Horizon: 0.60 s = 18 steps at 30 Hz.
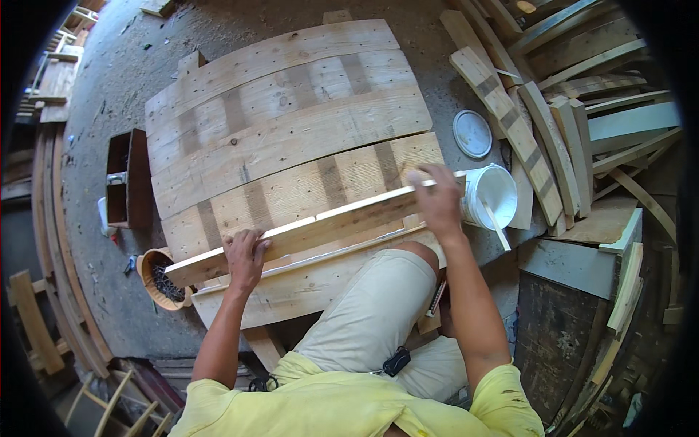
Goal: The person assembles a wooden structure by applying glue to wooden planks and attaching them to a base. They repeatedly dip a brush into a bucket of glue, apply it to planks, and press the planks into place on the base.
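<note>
Both my hands grip a long narrow wooden board (349,223), tilted up on its edge across the panel of joined planks (291,120). Near the board's left end, my left hand (245,255) has its fingers curled over the top edge. My right hand (439,200), a little blurred, clasps it close to the right end. Just nearer than the board lies a lower plank (291,295), with a white line like glue along its far edge. My knee rests on that plank. Darker bands cross the panel, which shows several small nail marks.
Right of the panel stands a white bucket (502,182) with a stick (496,224) in it, beside a round lid (472,133). At left are an orange bowl of nails (167,285) and a dark wooden box (143,182). Stacked timber (510,116) fills the right side.
</note>
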Each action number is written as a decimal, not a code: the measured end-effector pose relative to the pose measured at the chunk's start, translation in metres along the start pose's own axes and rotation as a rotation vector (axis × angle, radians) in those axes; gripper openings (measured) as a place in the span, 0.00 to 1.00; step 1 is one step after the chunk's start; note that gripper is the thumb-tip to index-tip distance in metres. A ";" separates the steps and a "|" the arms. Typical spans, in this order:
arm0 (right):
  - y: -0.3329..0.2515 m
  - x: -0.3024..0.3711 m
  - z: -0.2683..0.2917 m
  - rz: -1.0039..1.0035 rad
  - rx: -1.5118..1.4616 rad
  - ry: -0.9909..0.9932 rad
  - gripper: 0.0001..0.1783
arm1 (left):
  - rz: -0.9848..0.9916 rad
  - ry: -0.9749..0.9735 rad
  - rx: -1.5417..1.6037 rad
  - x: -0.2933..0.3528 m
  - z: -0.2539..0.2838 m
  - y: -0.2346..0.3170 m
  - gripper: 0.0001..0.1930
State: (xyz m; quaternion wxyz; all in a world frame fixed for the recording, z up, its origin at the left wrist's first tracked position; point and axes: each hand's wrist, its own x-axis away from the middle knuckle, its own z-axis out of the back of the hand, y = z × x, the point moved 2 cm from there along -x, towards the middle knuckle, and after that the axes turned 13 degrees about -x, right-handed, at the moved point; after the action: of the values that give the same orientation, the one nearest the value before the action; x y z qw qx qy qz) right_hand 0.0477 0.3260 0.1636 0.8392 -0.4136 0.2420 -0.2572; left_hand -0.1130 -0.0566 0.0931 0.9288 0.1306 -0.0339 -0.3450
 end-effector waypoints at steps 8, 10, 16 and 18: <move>0.143 0.086 0.063 -0.487 -0.016 0.339 0.14 | -0.040 -0.041 -0.029 0.012 -0.020 -0.007 0.11; 0.163 0.098 0.058 -0.584 -0.002 0.343 0.16 | -0.035 -0.062 -0.029 0.017 -0.026 -0.010 0.12; 0.200 0.112 0.034 -0.524 0.163 0.279 0.22 | -0.075 -0.096 -0.024 0.019 -0.038 -0.016 0.13; 0.208 0.112 0.032 -0.517 0.137 0.268 0.23 | -0.075 -0.140 -0.005 0.017 -0.038 -0.016 0.14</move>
State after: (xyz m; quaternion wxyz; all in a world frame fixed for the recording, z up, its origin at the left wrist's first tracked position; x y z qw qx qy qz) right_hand 0.2000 0.3826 -0.0110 0.7322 -0.3664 0.2196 -0.5305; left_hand -0.1039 -0.0711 0.0520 0.9109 0.1049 -0.0928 -0.3881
